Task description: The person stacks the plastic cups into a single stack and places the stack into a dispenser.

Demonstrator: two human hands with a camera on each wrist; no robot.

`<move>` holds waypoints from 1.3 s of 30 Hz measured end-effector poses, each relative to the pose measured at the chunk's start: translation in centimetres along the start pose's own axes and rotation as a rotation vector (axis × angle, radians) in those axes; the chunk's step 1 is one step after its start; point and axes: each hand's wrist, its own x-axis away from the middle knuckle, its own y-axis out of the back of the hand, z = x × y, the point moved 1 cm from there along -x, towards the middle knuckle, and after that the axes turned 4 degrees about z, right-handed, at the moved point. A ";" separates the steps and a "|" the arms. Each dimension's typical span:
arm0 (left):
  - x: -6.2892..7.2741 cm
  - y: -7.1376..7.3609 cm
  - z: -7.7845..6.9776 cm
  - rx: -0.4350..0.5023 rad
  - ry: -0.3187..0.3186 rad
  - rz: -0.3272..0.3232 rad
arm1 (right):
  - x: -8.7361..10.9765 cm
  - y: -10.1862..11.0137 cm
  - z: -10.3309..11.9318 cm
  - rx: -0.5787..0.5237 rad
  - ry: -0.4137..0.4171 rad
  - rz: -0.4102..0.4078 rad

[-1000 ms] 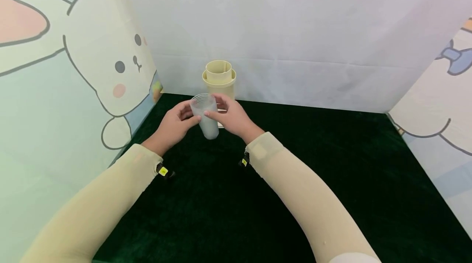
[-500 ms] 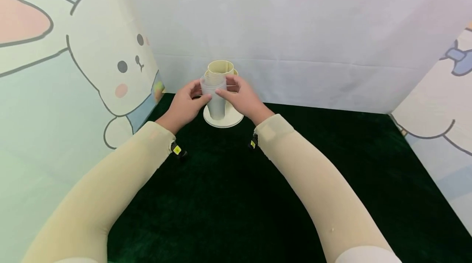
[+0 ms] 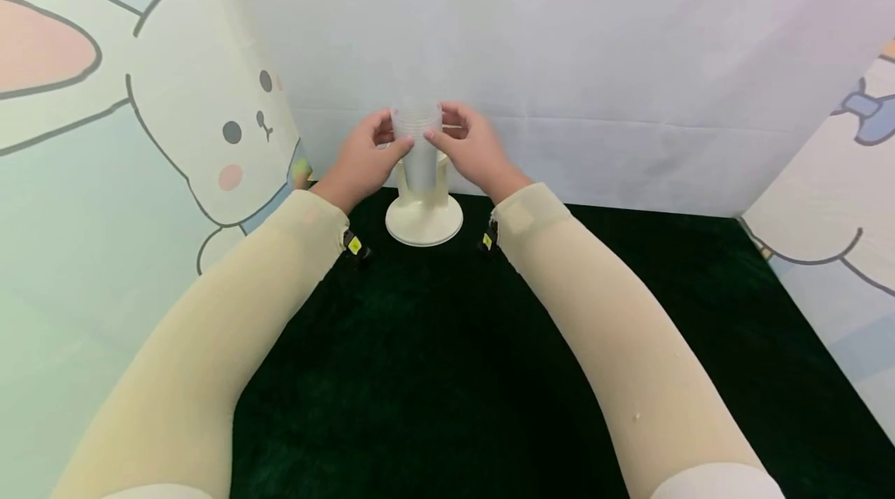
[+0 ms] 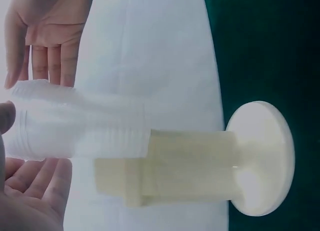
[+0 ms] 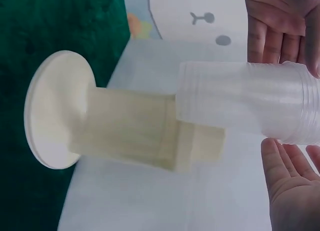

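Both hands hold a stack of nested clear plastic cups [image 3: 421, 161] upright between them. My left hand [image 3: 365, 153] grips the left side near the rims, its thumb across the front. The right hand [image 3: 477, 149] mirrors it on the other side. Behind and below the stack stands a cream cup holder [image 3: 423, 221], a tube on a round base, largely covered by the cups in the head view. In the left wrist view the bottom of the cups [image 4: 100, 126] overlaps the upper part of the holder [image 4: 195, 163]. The right wrist view shows the cups [image 5: 225, 93] beside the holder's top.
The holder stands on a dark green cloth [image 3: 433, 359] near its back edge. A white curtain [image 3: 559, 48] hangs close behind. Panels printed with a cartoon rabbit [image 3: 210, 110] close off the left, and a similar panel [image 3: 818, 204] the right.
Both hands have raised the cup stack and carried it forward and slightly right, from in front of the holder to its upper part. The stack went from tilted to upright.
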 end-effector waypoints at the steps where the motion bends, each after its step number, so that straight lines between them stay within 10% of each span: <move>1: -0.2 0.0 -0.4 -0.007 -0.005 -0.006 | -0.1 0.3 0.3 0.004 -0.002 -0.012; 9: -1.9 0.8 -3.1 0.012 -0.086 -0.060 | -1.5 2.1 2.6 -0.022 0.016 -0.068; 39: -5.4 1.9 -4.9 0.099 0.021 -0.182 | -5.1 1.7 4.6 0.053 0.019 -0.062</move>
